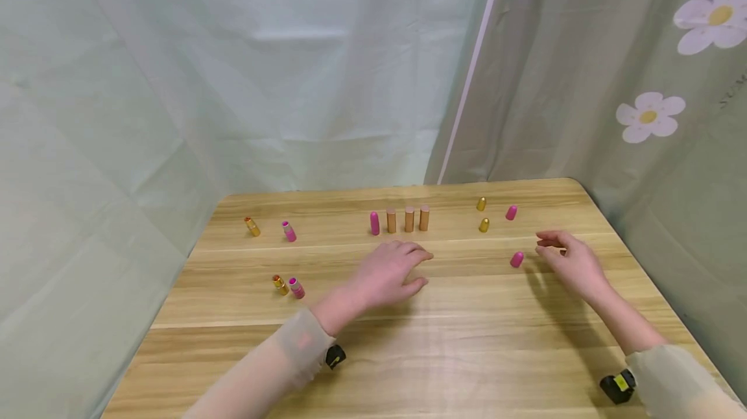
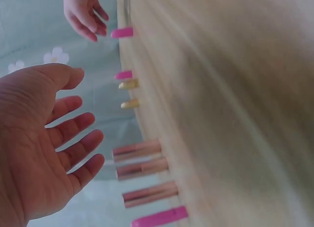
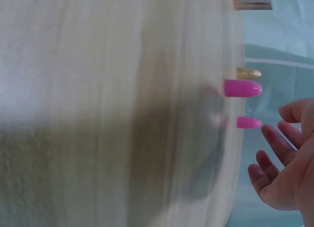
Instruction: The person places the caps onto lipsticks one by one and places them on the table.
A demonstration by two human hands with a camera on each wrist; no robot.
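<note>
My left hand (image 1: 388,276) hovers over the middle of the table, fingers loosely spread, holding nothing. In front of it stands a row: a pink bullet-shaped lipstick tube (image 1: 375,223) and three copper lipstick tubes (image 1: 410,219). My right hand (image 1: 574,266) is in the air at the right, thumb and fingers apart with nothing between them. Nearest to it is a pink lipstick cap (image 1: 517,259), standing upright; another pink cap (image 1: 511,213) is farther back. Two gold caps (image 1: 481,203) stand to their left. The right wrist view shows a gap between that hand (image 3: 289,163) and the caps.
At the left are uncapped lipstick bases: gold ones (image 1: 252,226) and pink ones (image 1: 289,231), two of each, in a back and a front pair. The wooden table (image 1: 467,354) meets curtains (image 1: 327,82) at the back and sides.
</note>
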